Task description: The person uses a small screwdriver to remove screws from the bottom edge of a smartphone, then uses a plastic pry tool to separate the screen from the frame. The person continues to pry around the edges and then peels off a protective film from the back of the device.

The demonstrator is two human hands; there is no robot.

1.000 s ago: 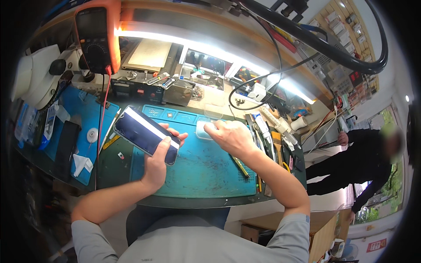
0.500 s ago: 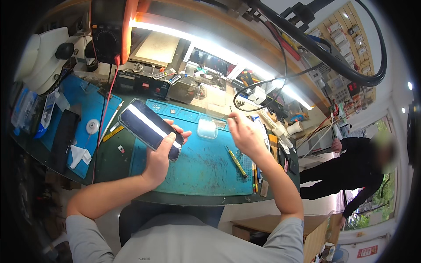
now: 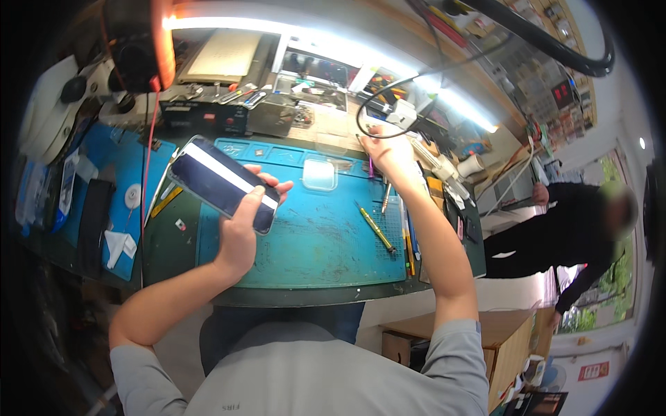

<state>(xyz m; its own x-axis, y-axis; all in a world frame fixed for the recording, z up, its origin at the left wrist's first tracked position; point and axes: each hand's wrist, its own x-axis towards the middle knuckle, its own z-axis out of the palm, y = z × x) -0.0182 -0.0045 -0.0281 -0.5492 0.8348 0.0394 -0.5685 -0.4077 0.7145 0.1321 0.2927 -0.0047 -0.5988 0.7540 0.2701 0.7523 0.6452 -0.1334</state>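
A smartphone (image 3: 208, 182) with a dark screen and a white light streak across it lies tilted in my left hand (image 3: 241, 220). My thumb is on its near edge and my fingers wrap round the far side. My right hand (image 3: 388, 154) is stretched out to the back of the bench, beside a black cable loop (image 3: 358, 118). Its fingers are pinched together; a small dark tip shows at them, too small to name. Between the hands, a clear shallow plastic box (image 3: 320, 175) rests on the blue work mat (image 3: 298, 260). A yellow pen-like tool (image 3: 376, 227) lies on the mat's right side.
An orange-edged multimeter (image 3: 132, 48) hangs at upper left, with a red lead running down. A white microscope (image 3: 52, 111) stands far left. Tools and a white roll (image 3: 470, 165) crowd the right edge. Someone in dark clothes (image 3: 548, 229) stands at the right.
My right hand has reached farther back, toward the cable loop. My left hand still holds the phone at much the same tilt. The whole view has shifted a little.
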